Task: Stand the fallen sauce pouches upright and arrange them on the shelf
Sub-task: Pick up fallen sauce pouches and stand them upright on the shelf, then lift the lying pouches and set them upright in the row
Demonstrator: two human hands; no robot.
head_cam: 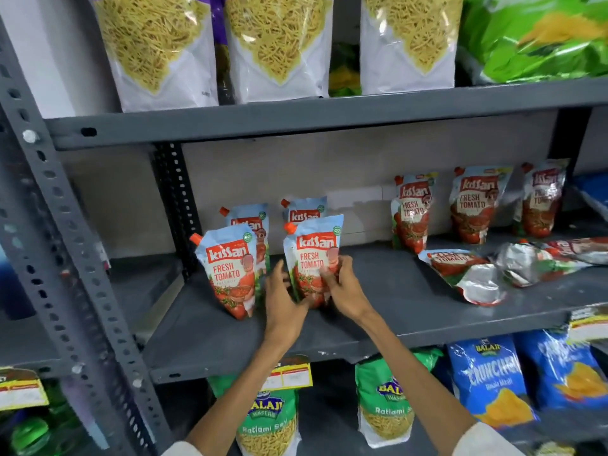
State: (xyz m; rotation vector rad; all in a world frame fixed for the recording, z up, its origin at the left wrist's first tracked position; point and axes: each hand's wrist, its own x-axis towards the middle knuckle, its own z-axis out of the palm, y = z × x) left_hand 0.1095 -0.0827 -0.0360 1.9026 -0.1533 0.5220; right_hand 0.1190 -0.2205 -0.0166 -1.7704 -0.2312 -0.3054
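Both hands clasp an upright tomato sauce pouch (314, 255) at the front of the grey middle shelf (411, 311): my left hand (283, 302) on its lower left side, my right hand (343, 287) on its right side. Another pouch (230, 271) stands just to its left, and two more (253, 225) (304, 210) stand behind them. Three pouches (413, 212) (475, 204) (541, 200) lean upright against the back wall on the right. Two pouches (464, 274) (539, 261) lie fallen on the right of the shelf.
The shelf above (329, 113) carries noodle-snack bags (158, 51) and a green bag (533, 37). Below hang price tags (291, 373), with Balaji snack bags (385, 399) and blue chip bags (490, 383). A perforated grey upright (56, 225) stands at the left.
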